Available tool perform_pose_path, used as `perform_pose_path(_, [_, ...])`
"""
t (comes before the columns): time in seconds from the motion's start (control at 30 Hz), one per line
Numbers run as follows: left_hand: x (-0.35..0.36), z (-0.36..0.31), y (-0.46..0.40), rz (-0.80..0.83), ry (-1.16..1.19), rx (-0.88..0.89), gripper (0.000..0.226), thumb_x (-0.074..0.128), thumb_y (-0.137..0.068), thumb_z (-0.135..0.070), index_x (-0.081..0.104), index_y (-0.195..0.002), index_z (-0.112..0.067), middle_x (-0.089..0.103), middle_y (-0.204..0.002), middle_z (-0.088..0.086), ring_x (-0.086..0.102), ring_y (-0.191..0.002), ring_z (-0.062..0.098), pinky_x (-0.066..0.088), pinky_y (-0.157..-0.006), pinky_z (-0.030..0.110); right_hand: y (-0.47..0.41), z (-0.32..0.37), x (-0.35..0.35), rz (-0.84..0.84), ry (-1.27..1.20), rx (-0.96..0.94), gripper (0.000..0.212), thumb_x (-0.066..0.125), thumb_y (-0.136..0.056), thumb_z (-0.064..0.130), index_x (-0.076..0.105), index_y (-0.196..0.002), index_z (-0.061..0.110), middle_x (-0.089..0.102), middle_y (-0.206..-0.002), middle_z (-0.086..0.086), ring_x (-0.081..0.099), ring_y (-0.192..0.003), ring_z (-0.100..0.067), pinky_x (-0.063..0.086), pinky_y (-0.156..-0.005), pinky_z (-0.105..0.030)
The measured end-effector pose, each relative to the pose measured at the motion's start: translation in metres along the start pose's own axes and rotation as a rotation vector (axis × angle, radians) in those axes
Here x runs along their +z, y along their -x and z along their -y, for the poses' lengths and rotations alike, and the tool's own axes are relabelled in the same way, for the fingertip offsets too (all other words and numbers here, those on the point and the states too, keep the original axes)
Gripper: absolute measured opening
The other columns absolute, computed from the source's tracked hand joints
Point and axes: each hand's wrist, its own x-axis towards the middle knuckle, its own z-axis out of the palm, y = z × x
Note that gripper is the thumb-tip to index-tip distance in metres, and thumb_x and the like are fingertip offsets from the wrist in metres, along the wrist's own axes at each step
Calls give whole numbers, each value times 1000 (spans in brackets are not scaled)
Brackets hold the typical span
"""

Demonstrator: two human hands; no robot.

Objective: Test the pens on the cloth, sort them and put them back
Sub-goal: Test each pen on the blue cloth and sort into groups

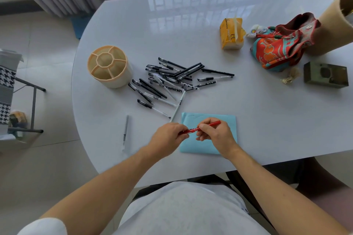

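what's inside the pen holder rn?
Nothing visible: the compartments of the pen holder that face the camera look empty. The bottoms of the near compartments are hidden by its wall. The pens all lie in a pile on the table beside it.

Red pen (202, 127), light-blue cloth (210, 147), beige holder (109, 66), black pens (172, 78).

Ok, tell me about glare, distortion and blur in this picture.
Head view: window glare streaks the far half of the glossy table; wide-angle bending curves the table's edges and the curtains; the red pen between left hand and right hand is slightly soft, its cap seam hard to make out; the pen pile is sharp.
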Motion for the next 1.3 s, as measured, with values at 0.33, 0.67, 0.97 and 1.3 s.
perform_pose_path(0.33, [-8, 30, 33, -76, 94, -226, 14, 65, -93, -28, 68, -85, -18, 57, -63, -6, 51, -61, 18, 41, -58, 36, -27, 1, 53, 164, 218, 57, 19, 69, -95, 28, 72, -87, 12, 75, -76, -7, 68, -63, -16, 60, -67, -31])
perform_pose_path(0.67, [-21, 91, 82, -251, 15, -730, 27, 60, -95, -36, 58, -118, -22, 69, -88, 1, 62, -75, 23, 51, -64, 36, -104, 5, 85, -253, 905, 19, 24, 66, -86, 36, 70, -76, 14, 63, -72, -3, 57, -73, -26, 42, -67, -28])
perform_pose_path(0.97, [-17, 103, 89, -185, -10, -853, 25, 55, -96, -39, 39, -99, -20, 62, -85, 4, 63, -70, 27, 59, -63, 44, -100, 14, 74, -266, 659, 125, 27, 67, -80, 30, 66, -66, 7, 72, -61, -9, 73, -55, -22, 62, -60, -36])
perform_pose_path(1.3, [-12, 61, 56, -154, -16, -322, 28, 60, -95, -41, 44, -117, -33, 62, -78, -13, 54, -59, 5, 45, -56, 28, -16, -6, -1, -90, 473, -9, 10, 76, -88, 22, 72, -80, 25, 58, -61, 5, 54, -54, -14, 53, -55, -35])
